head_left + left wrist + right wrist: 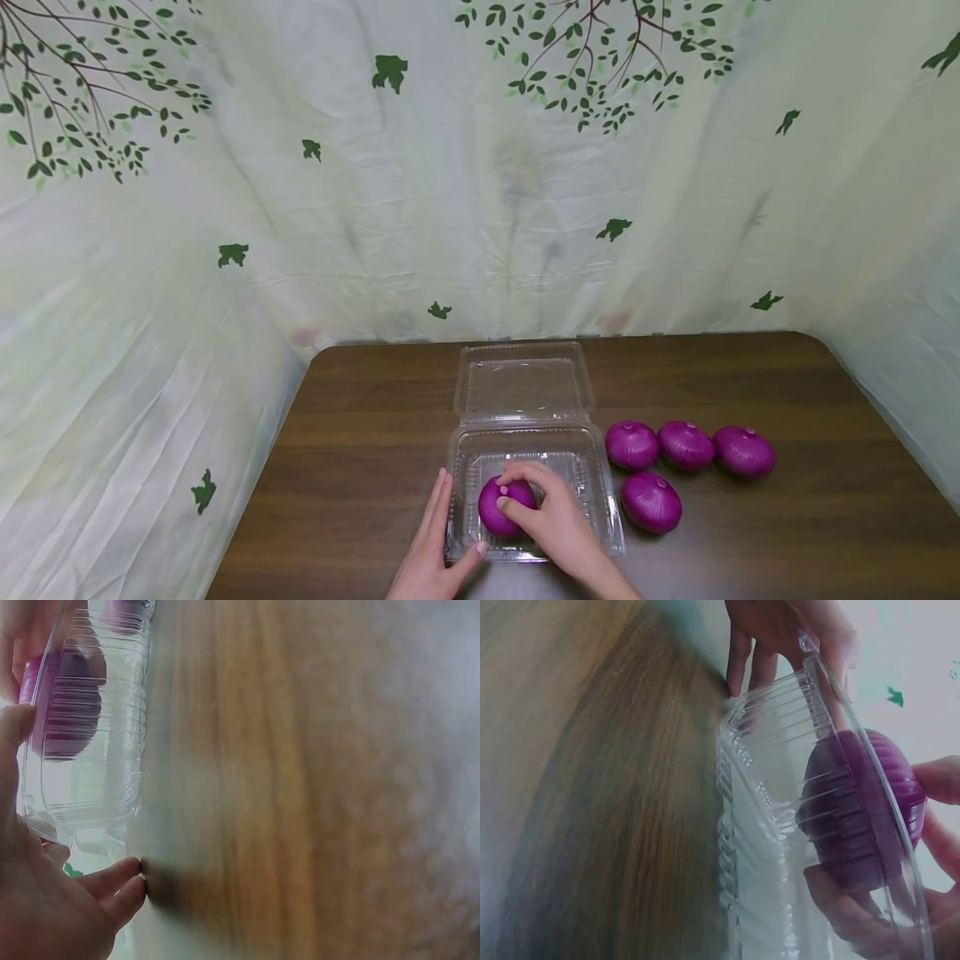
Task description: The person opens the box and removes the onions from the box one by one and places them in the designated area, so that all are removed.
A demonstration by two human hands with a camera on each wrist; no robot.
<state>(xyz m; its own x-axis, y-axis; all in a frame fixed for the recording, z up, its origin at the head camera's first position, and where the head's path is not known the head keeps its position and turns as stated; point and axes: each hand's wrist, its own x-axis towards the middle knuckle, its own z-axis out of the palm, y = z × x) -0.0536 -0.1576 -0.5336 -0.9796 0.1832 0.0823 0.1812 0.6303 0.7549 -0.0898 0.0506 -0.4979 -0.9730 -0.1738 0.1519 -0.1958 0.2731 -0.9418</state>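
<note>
A clear plastic clamshell container (602,492) lies on the table with its lid (525,387) folded back. Inside its base, towards the front left, a red onion (491,510) is gripped by my right hand (558,523), thumb on the near side and fingers over the top. In the right wrist view the onion (855,802) shows through the container wall between fingers and thumb. My left hand (429,550) rests along the container's left side with straight fingers, its thumb at the front rim. The left wrist view shows its fingertips (129,889) touching the tabletop.
Right of the container sit several more red onions: a row at the back with one onion (744,452) at its right end, and another onion (652,502) in front. The brown wooden table (360,433) meets a leaf-patterned curtain (450,192) behind.
</note>
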